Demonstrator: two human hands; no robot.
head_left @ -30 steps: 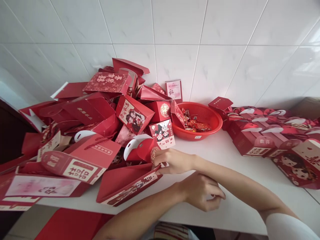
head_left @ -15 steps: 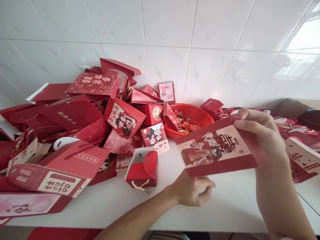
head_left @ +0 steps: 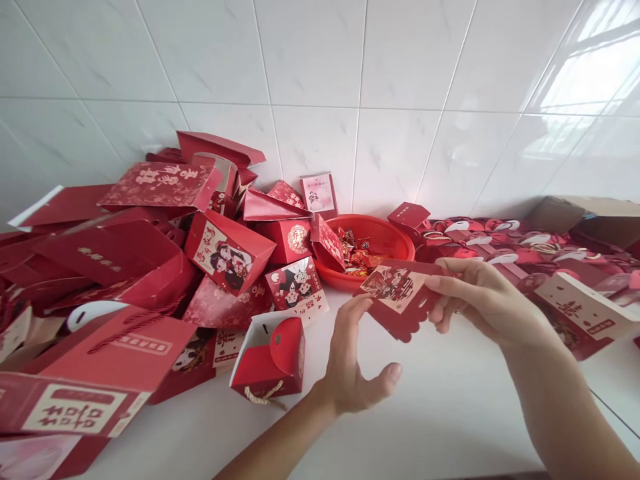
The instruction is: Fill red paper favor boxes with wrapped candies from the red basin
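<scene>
A red paper gift box, printed with a couple and gold lettering, is held up over the counter, its scalloped edge facing me. My right hand pinches its right end between thumb and fingers. At its left end is my left hand, thumb and fingers wide apart; the fingertips are at the box's edge, and whether they touch it I cannot tell. Left of that hand stands an open-topped red box with a cord handle. Behind the held box sits a red plastic basket with wrapped sweets in it.
A large heap of red gift boxes fills the left side. On the right are rows of red boxes with handles, a cream-and-red box and a brown cardboard box. The tiled wall rises behind the white counter.
The gift box has turned and moved away from me, and now looks shorter, with its scalloped edge visible. My left hand has risen beside it and spread its fingers. The view has shifted right.
</scene>
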